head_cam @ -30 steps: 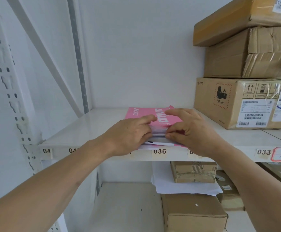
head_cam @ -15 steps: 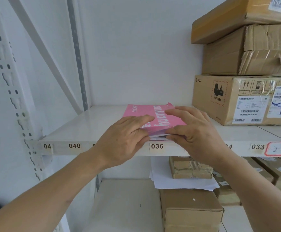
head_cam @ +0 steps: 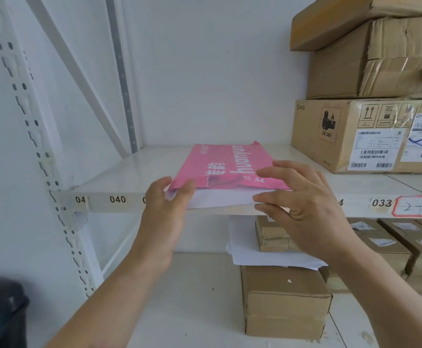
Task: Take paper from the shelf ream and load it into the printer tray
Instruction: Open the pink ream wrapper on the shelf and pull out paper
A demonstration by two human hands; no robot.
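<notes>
ream: pink-wrapped a4 ream [head_cam: 226, 167] on the shelf [head_cam: 119, 177], open end forward.
sheets: white sheets [head_cam: 220, 199], floppy, slippery; pinch both corners.
hands: left hand [head_cam: 166, 209] grips the left corner; right hand [head_cam: 303, 199] half-open at the right edge.

White shelf [head_cam: 129, 179] bears pink paper ream [head_cam: 226, 167] and cardboard boxes [head_cam: 355, 136].

My left hand [head_cam: 164, 209] bare, my right hand [head_cam: 308, 209] bare, no rings, forearms uncovered, short plain nails
</notes>
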